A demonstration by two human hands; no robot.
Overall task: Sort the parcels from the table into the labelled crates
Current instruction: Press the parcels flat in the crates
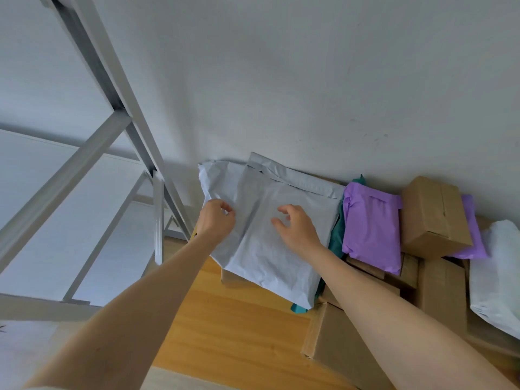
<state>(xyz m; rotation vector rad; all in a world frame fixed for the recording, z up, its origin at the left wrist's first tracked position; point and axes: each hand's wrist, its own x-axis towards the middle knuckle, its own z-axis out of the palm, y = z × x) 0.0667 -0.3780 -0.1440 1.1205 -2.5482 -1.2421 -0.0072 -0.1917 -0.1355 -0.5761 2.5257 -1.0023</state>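
Grey mailer (264, 254) on cardboard boxes (333, 340); left hand (216, 220) pinches it, right hand (298, 231) touches it, grip released.

Table (239, 333): against the wall (309, 80); rack (112, 136) to its left.
Top mailer (267, 249): on the pile at the table's back.
Rear mailer (298, 178): behind and under the top mailer, by the wall.
Pouch (371, 223): just right of the top mailer.
Small box (433, 212): just right of the pouch.
Front box (332, 342): on the table, near right.

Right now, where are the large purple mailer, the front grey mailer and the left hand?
large purple mailer (371, 226): head view, top face.
front grey mailer (267, 249): head view, bare middle.
left hand (214, 222): head view, back.
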